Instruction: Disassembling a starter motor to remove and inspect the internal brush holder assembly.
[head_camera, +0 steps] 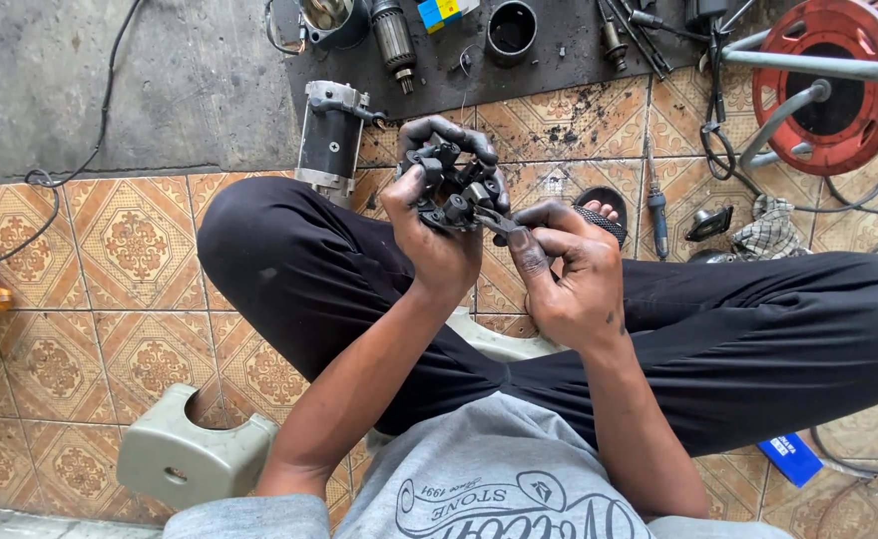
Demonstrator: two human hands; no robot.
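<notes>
My left hand point(437, 230) grips a black, greasy brush-holder assembly point(454, 190) from a motor, held up over my crossed legs. My right hand point(569, 274) pinches a small metal tool point(499, 225) whose tip touches the lower right edge of the assembly. Both hands are smeared with dark grease. The far side of the assembly is hidden by my left fingers.
A starter motor body point(331, 138) stands on the tiled floor just beyond my left knee. Parts and tools lie on a dark mat point(559, 50) at the top. A red cable reel point(838, 90) sits top right, a screwdriver point(657, 205) near my right knee, a grey stool point(190, 454) lower left.
</notes>
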